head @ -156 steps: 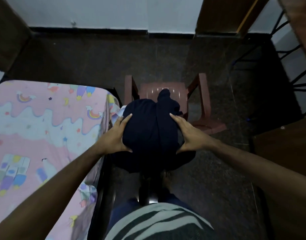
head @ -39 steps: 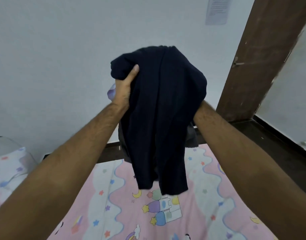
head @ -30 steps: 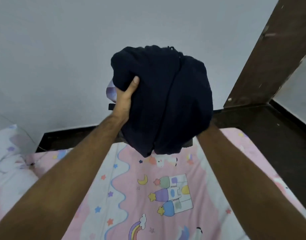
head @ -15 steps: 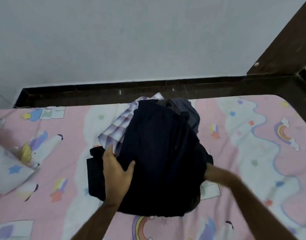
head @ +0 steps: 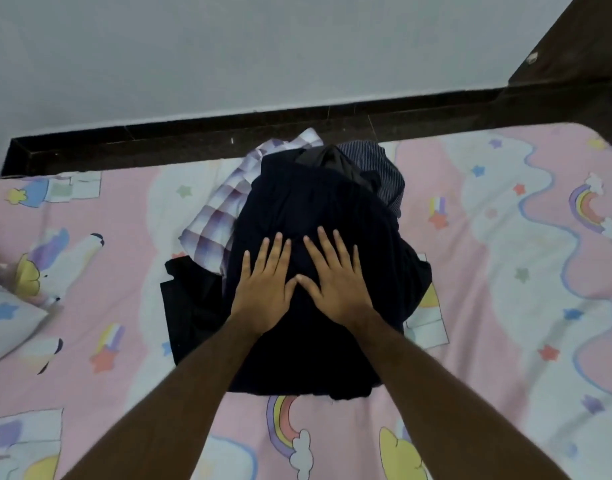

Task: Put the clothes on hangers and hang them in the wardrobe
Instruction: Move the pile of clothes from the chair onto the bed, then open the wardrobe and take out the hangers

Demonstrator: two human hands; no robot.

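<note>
The pile of clothes (head: 318, 271) was up in the air a moment ago. Now it sits on the bed (head: 505, 271). The left hand (head: 264, 289) and right hand (head: 335, 282) lie flat on top, side by side, fingers straight, gripping nothing. A checked shirt (head: 217, 216) peeks out past the left hand. No hanger shows, so sorting probably comes first.

No legible text, labels, brands or numbers anywhere in view; bedsheet (head: 505, 271) carries only cartoon prints: rainbows, stars, clouds.
</note>
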